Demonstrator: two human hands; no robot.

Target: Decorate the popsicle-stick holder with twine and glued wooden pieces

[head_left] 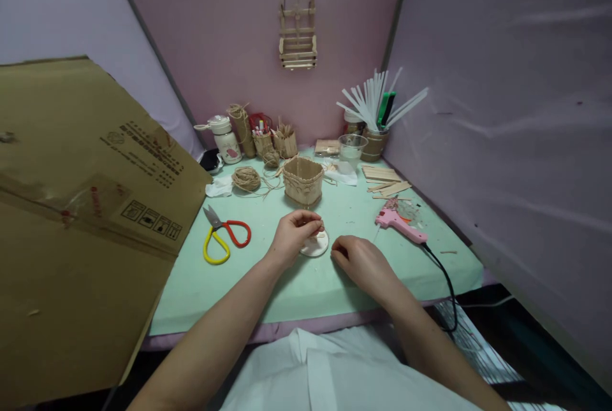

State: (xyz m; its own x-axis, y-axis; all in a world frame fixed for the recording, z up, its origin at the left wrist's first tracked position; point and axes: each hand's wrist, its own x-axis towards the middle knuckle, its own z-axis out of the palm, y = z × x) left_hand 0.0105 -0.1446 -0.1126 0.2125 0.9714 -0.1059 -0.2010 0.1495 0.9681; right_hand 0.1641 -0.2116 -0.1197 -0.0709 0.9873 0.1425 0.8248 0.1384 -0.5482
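White disc: lies on the green-covered desk between the two hands, partly covered by the left one.

Head view: The left hand is above the disc, thumb and forefinger tips drawn together; whether a small piece is pinched between them cannot be told. The right hand is just right of the disc, fingers curled inward and low over the desk; whether it grasps anything cannot be told.

Directly beyond the left hand stands a stick-sided basket, near the disc and blocking the far side. Left of the left hand lie scissors, blades pointing away, one handle loop yellow, the other red. Further left, a large cardboard box rises and limits that side.

Right of the right hand lies a pink glue gun, its black cord passing over the desk edge. Beyond it are flat wooden sticks. Beyond and left of the left hand are a twine ball and a white bottle. Beyond the right hand stand a clear cup and, behind it, a brown pot filled with white sticks.
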